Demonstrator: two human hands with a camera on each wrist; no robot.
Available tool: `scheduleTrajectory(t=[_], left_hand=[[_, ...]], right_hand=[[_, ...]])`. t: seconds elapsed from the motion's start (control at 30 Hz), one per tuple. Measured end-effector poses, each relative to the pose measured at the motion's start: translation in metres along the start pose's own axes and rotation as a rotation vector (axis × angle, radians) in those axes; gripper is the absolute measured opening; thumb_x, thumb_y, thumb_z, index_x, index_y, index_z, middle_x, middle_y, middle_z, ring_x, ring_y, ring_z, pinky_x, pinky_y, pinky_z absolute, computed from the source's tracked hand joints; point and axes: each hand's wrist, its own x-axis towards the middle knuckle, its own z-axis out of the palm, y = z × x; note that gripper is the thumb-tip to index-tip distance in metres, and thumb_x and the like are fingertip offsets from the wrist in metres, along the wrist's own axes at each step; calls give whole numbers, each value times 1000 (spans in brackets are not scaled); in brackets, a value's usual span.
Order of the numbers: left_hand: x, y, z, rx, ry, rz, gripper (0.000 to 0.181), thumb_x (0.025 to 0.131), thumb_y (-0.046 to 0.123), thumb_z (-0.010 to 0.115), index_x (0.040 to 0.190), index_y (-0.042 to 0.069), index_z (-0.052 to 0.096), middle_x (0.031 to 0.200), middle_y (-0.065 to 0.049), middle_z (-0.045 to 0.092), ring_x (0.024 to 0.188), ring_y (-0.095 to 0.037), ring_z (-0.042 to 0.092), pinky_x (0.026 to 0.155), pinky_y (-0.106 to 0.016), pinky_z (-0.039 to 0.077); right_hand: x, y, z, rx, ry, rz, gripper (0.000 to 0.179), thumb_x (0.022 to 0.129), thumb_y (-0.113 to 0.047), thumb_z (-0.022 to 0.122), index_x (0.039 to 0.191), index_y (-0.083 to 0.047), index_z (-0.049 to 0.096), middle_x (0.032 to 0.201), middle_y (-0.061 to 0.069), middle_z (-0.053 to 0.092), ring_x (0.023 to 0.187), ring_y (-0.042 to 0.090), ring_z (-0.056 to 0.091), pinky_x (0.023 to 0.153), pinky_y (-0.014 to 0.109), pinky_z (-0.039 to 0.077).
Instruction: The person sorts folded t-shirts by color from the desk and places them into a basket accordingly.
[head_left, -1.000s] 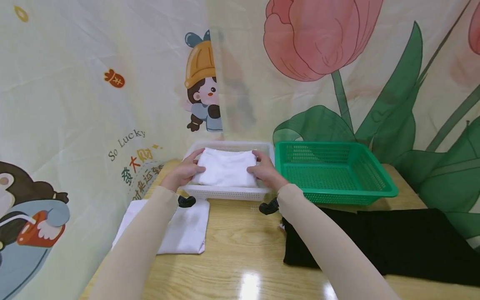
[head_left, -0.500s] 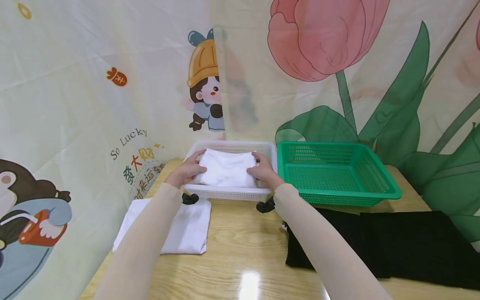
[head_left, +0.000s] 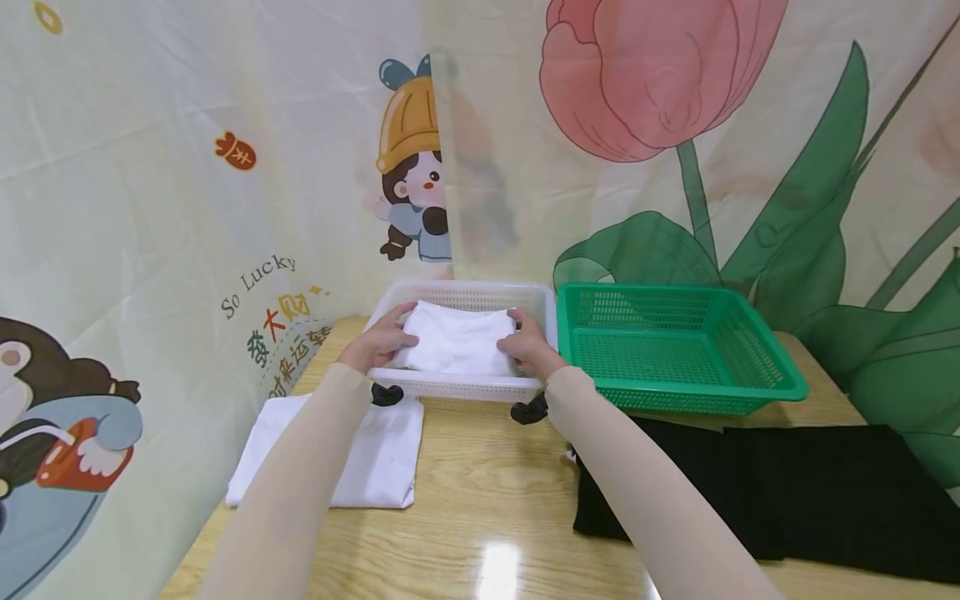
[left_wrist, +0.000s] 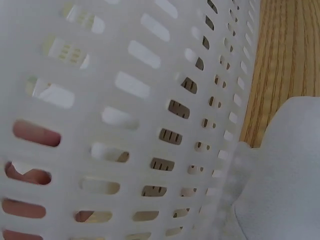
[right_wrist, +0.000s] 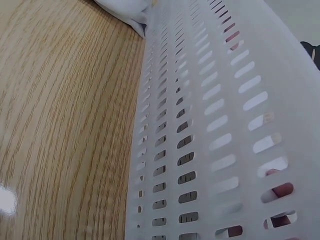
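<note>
A folded white cloth garment (head_left: 459, 340) lies inside the white perforated basket (head_left: 457, 385) at the back middle of the table. My left hand (head_left: 384, 337) grips its left edge, thumb on top. At the opposite edge, my right hand (head_left: 528, 343) pinches the cloth the same way. Both wrist views are mostly filled by the basket's slotted wall (left_wrist: 135, 82), with bits of finger showing through the holes. The undersides of the hands and the cloth's bottom are hidden.
Right of the white basket stands a green basket (head_left: 750, 392). A folded white cloth (head_left: 378, 458) lies at the front left of the wooden table (head_left: 487, 483), and black folded cloth (head_left: 840, 492) at the right. A printed curtain (head_left: 300, 125) hangs behind.
Both hands and the garment have sunk slightly lower and nearer within the white basket, still gripped at both edges. The whole view has shifted a little; the other things stay put.
</note>
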Motion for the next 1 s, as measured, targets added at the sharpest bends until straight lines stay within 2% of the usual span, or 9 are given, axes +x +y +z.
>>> scheduleTrajectory(t=[0.2,0.3,0.4,0.5,0.6,0.63,0.73,0.83,1.0], left_hand=[[4,1,0,-1,13,-12,87,101,-14,54,172,22,18,163,-31,33,131,-35,51,109,-49,50],[6,1,0,-19,12,-36,87,102,-13,54,172,24,18,164,-30,32,132,-35,52,107,-48,51],[5,0,0,-15,-4,-57,87,103,-11,54,172,26,17,164,-28,32,118,-27,58,96,-39,55],[3,-1,-2,48,-8,-62,84,104,-7,58,172,24,18,142,-26,48,78,-12,56,68,-24,52],[1,-2,-4,111,-6,-80,82,104,-2,61,171,24,21,111,-15,55,51,-4,36,48,-19,36],[1,-3,-4,123,-6,-88,82,105,-1,62,171,25,22,102,-12,54,47,-4,30,45,-19,31],[1,-3,-6,146,-17,-101,81,105,2,62,171,26,22,84,-6,54,42,-3,28,42,-19,29],[1,-3,-7,189,-33,-106,82,105,4,63,171,26,20,67,2,43,40,-3,28,39,-19,28],[0,-3,-8,275,-50,-120,83,105,7,64,171,26,19,63,6,28,40,-4,27,40,-19,28]], right_hand=[[2,-4,0,22,5,35,78,98,10,64,166,-15,35,164,19,35,133,36,47,104,50,49],[1,-4,0,49,-3,56,78,98,11,64,166,-15,36,164,20,34,132,36,48,107,53,48],[2,-3,-1,73,-19,68,78,97,12,64,165,-15,37,164,21,33,131,37,50,106,52,48],[2,-1,0,75,-24,78,74,97,12,63,163,-14,41,161,23,38,130,37,52,105,50,49],[3,0,0,61,-27,98,70,98,11,62,161,-14,44,158,23,43,128,35,53,103,48,50],[4,0,0,49,-26,106,68,99,9,62,161,-15,44,157,22,44,127,34,53,101,46,51],[6,1,1,19,-22,129,65,101,6,62,160,-16,46,158,19,45,125,33,53,92,40,50],[10,2,3,-27,0,161,63,101,1,65,159,-19,48,160,15,45,124,31,51,91,39,46],[13,2,4,-74,12,196,63,101,-5,70,157,-24,50,164,12,41,136,32,46,114,50,42]])
